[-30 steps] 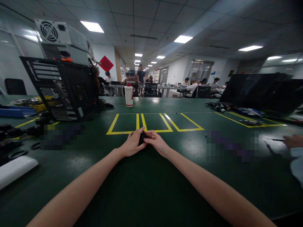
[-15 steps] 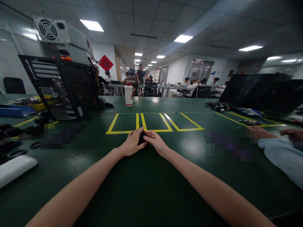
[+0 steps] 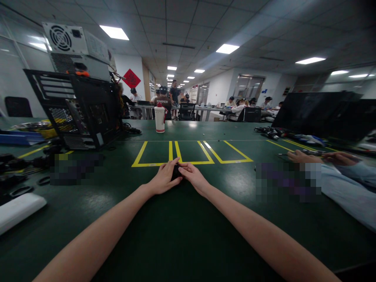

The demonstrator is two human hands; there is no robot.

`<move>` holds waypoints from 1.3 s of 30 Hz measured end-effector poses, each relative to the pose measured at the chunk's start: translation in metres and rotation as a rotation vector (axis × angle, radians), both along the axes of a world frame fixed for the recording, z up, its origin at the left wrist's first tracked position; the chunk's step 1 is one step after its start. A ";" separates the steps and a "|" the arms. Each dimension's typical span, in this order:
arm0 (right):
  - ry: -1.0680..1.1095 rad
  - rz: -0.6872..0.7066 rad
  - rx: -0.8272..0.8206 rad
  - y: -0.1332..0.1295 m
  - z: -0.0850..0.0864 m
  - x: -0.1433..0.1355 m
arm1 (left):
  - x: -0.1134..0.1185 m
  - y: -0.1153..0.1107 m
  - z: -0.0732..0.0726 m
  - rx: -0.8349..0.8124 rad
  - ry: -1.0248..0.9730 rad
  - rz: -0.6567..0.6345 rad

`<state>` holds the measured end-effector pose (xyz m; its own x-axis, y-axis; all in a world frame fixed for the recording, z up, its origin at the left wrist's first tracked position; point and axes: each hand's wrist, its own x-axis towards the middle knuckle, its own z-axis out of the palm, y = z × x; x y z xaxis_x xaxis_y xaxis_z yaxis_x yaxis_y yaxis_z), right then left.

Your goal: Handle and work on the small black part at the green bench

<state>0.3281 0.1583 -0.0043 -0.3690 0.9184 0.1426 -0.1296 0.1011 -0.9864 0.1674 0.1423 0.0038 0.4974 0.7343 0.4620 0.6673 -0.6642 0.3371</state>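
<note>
Between my two hands is a small black object, mostly covered by fingers, so its kind does not show. My left hand closes on it from the left, thumb below and fingers along its far side. From the right, my right hand pinches the same object with thumb and fingertips. Both hands are low over the green table, just in front of the yellow tape outlines.
At left stand a black computer case with power supplies on top, cables and a white block. A white cup is ahead. At right are a dark monitor, tools and another person's hands.
My hands and the black object hold almost the same pose. The other person's hands and sleeves at the right have moved further left over the table.
</note>
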 end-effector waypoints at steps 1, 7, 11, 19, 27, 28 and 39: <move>-0.008 -0.016 -0.004 0.000 -0.001 -0.001 | 0.000 0.000 0.000 0.002 -0.002 0.001; 0.034 0.030 0.018 0.004 -0.003 -0.001 | 0.001 0.000 0.000 0.009 0.000 0.005; 0.044 0.054 0.028 0.000 0.002 0.001 | 0.002 0.001 -0.001 0.006 0.005 0.011; 0.019 0.005 -0.038 0.006 -0.005 0.000 | 0.001 0.000 0.001 -0.006 -0.008 0.005; 0.040 0.030 -0.003 0.000 0.002 0.002 | 0.001 0.002 -0.001 0.006 -0.009 0.007; 0.031 0.014 -0.013 0.000 0.002 0.001 | 0.001 0.002 -0.001 0.007 -0.010 0.008; 0.089 0.051 0.026 0.005 -0.004 0.002 | 0.001 0.001 -0.002 0.019 -0.005 0.005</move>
<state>0.3296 0.1634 -0.0087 -0.3997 0.8945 0.2004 -0.2225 0.1174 -0.9678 0.1681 0.1436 0.0023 0.4910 0.7282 0.4782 0.6691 -0.6667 0.3283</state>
